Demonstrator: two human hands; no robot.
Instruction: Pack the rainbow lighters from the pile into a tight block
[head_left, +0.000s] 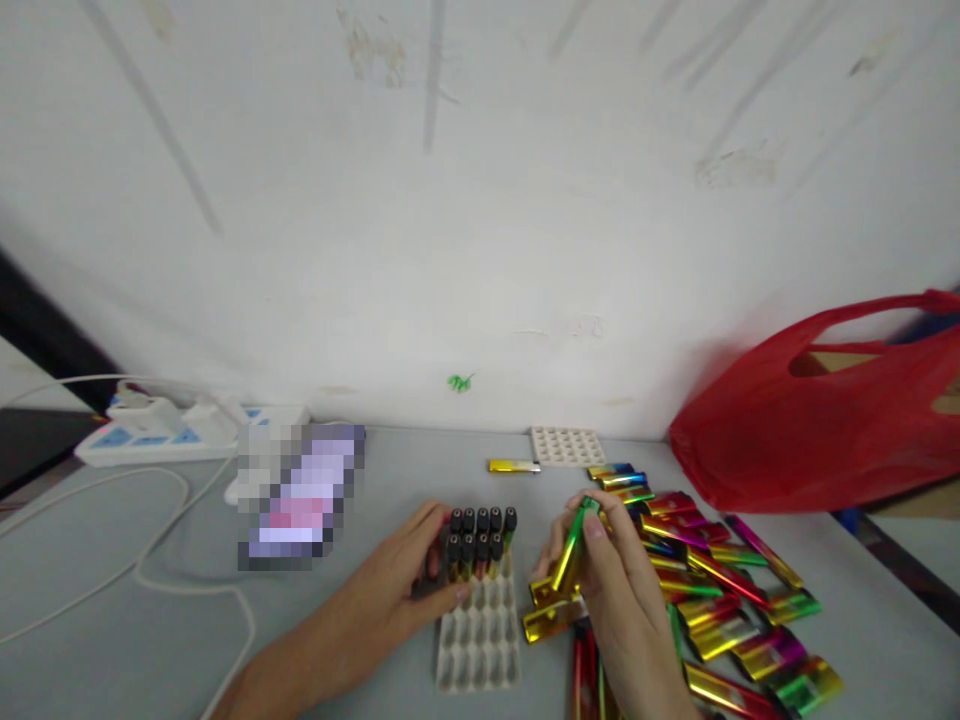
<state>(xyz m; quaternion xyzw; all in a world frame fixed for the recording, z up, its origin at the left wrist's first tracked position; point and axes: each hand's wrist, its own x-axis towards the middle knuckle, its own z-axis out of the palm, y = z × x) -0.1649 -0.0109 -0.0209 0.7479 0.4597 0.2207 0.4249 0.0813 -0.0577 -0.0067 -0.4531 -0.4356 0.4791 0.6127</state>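
Near the front of the table lies a pale tray (pixel 480 630) with rows of small compartments. Several black-topped pieces (pixel 482 535) stand upright in its far rows. My left hand (pixel 420 565) is at the tray's left side, fingers bent round the standing pieces; a dark item lies partly hidden under its fingers. To the right of the tray, my right hand (pixel 611 570) grips a shiny green and gold lighter-shaped piece (pixel 574 550) between thumb and fingers. Gold pieces (pixel 553 620) lie just below that hand.
A heap of shiny coloured pieces (pixel 720 570) covers the right side. Behind are a yellow piece (pixel 513 466) and a second pale tray (pixel 568 446). A red bag (pixel 817 430) stands at the right. At the left are a phone (pixel 307 490), a power strip (pixel 172 435) and white cables.
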